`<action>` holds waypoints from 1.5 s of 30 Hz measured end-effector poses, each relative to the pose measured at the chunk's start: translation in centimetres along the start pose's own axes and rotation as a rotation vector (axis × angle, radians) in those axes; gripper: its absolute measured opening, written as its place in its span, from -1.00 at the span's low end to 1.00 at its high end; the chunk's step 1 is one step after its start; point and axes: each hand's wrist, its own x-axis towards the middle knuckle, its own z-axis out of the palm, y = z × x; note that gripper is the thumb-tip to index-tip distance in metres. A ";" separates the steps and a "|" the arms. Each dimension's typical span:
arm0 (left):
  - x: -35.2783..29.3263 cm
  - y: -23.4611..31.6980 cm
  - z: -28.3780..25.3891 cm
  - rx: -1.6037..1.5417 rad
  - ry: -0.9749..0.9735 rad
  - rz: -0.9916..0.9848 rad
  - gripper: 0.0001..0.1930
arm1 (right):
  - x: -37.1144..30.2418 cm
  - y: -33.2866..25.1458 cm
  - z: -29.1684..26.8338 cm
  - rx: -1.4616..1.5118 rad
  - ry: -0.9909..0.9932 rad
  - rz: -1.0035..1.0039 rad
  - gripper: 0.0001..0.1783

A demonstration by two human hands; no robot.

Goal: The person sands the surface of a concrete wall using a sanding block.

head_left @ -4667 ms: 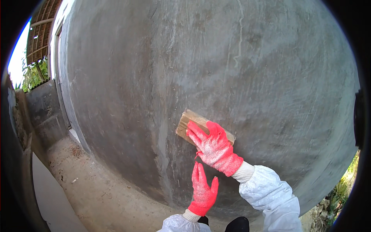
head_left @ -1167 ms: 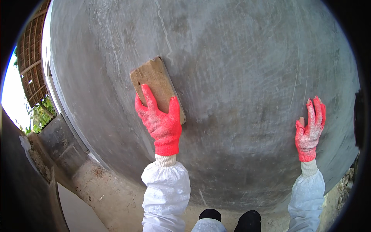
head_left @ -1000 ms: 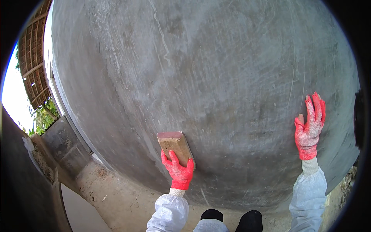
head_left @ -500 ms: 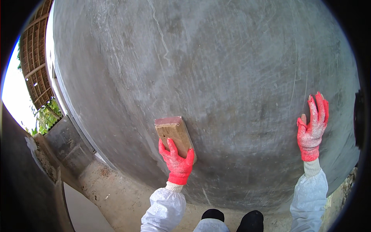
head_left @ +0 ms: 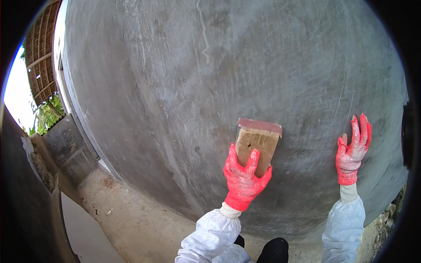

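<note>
Gripping wood block (head_left: 259, 145) w/ L hand (head_left: 245, 180), as I see it remotely: fingers + thumb half-spread, hooked on block's sides, prob. to keep it flat vs gray wall (head_left: 175, 87). Block approx. mid-wall, top end leaning right, reddish strip (head_left: 262, 126) across that end. R hand (head_left: 352, 154) opened out, nothing held, fingers up near wall's right edge, looks palm-on; I'd guess for balance. Pressure on wall: can't tell.

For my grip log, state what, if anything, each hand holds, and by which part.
The left hand holds the wooden block by its lower part; the right hand holds nothing.
</note>
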 end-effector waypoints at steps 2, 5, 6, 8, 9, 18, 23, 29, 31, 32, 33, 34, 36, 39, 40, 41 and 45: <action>-0.5 -0.1 0.1 -0.050 -0.059 -0.059 -0.03 | 0.0 0.1 0.2 0.003 -0.005 -0.006 -0.22; 9.2 1.8 0.1 0.051 0.089 -0.059 -0.10 | 0.0 -0.1 0.4 0.042 -0.022 -0.013 -0.25; 12.9 3.1 -0.1 0.062 0.119 -0.096 -0.14 | 0.1 0.0 0.2 0.002 -0.009 -0.036 -0.26; 17.5 4.7 0.9 0.034 0.216 -0.097 -0.15 | 0.2 0.3 0.1 -0.040 -0.006 -0.079 -0.27; 17.1 4.8 1.1 0.042 0.220 -0.108 -0.15 | 0.1 0.3 0.3 -0.057 0.000 -0.076 -0.28; 2.5 -1.4 -0.6 -0.047 -0.085 0.044 -0.13 | 1.3 -0.6 0.1 -0.034 -0.022 -0.020 -0.25; 16.0 -10.1 -6.0 0.203 0.296 -0.224 -0.15 | 7.2 -4.7 1.3 0.002 -0.022 -0.236 -0.23; -4.5 -11.9 -5.0 0.142 0.058 -0.173 0.09 | 7.3 -3.5 1.9 0.068 -0.050 -0.167 -0.25; -10.8 -12.1 -5.8 0.091 -0.039 -0.238 0.09 | 7.5 -4.3 2.0 0.026 -0.047 -0.166 -0.24; -10.2 -12.4 -6.2 0.086 -0.056 -0.245 0.09 | 7.7 -4.6 2.2 -0.020 -0.042 -0.189 -0.22; -8.3 -13.2 -6.2 0.109 -0.015 -0.181 0.06 | 7.6 -4.5 2.3 -0.018 -0.035 -0.210 -0.23; -5.8 -13.8 -6.6 0.144 0.032 -0.121 0.02 | 7.7 -4.6 2.5 -0.019 -0.052 -0.222 -0.23; 1.3 -14.3 -6.7 0.223 0.097 -0.151 -0.03 | 7.5 -4.4 2.6 0.005 -0.035 -0.213 -0.25; 4.9 -14.8 -6.7 0.201 0.144 -0.215 -0.05 | 7.5 -4.7 2.5 0.006 -0.036 -0.210 -0.27; 3.3 -14.8 -6.6 0.220 0.132 -0.226 -0.04 | 7.5 -4.7 2.5 -0.001 -0.041 -0.207 -0.27; 1.4 -14.7 -6.3 0.235 0.123 -0.230 -0.03 | 7.6 -4.5 2.4 -0.026 -0.030 -0.223 -0.28; -15.3 -13.4 -5.6 0.144 -0.031 -0.254 0.09 | 7.7 -4.5 2.4 -0.071 0.014 -0.246 -0.32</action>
